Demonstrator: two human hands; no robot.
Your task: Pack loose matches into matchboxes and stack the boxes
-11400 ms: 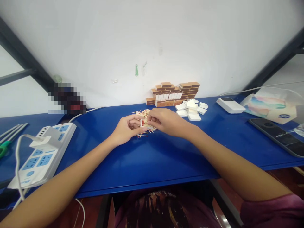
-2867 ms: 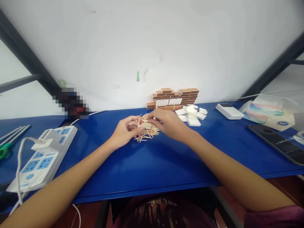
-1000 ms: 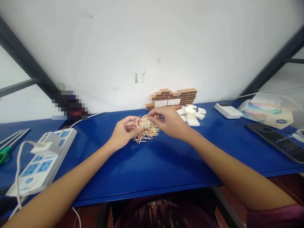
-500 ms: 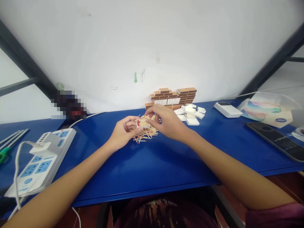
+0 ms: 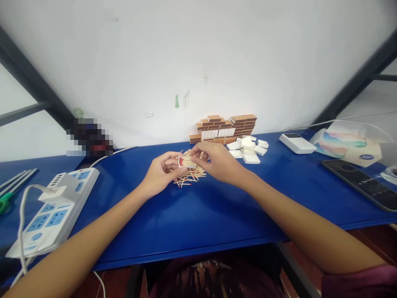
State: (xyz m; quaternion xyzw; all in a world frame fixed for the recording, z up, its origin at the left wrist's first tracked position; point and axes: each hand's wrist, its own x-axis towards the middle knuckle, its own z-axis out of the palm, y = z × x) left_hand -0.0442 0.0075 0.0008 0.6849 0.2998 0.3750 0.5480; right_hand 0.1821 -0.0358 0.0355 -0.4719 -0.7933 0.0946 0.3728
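Over a loose heap of red-tipped matches [image 5: 194, 175], my left hand [image 5: 159, 173] grips a small white matchbox tray [image 5: 179, 162] by its left end. Matches [image 5: 186, 161] lie side by side in the tray, their red heads toward the left. My right hand [image 5: 218, 160] bends over the tray's right end, with thumb and fingertips closed on the ends of the matches there. Part of the heap is hidden behind both hands.
Stacked brown-sided matchboxes [image 5: 244, 126] stand against the wall. White trays [image 5: 250, 158] are piled before them. A white device [image 5: 297, 143], a phone [image 5: 359, 184] and a tissue pack [image 5: 350, 145] are at right; a power strip [image 5: 79, 198] and scissors [image 5: 5, 202] at left.
The right hand has lowered slightly, its fingers coming down closer to the matches in the tray. The left hand and tray have stayed in place.
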